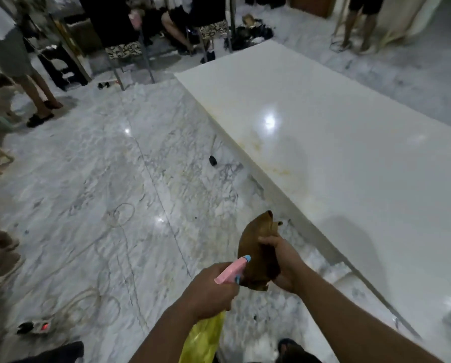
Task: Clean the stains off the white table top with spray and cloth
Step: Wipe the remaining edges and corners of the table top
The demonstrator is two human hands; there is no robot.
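Low in the frame's centre, the left hand [210,292] gripped the pink-headed spray bottle [231,269], fingers curled; the right hand [284,265] clutched the brown cloth [257,247] beside it.

a: what does the person wear on the arms?
b: nothing, both forearms are bare, no sleeve or watch in view on the left hand [211,292] or the right hand [284,263] (wrists also bare).

Home dining area, marble floor [93,179], long white table [350,166], patterned chairs [124,49], bystanders' legs
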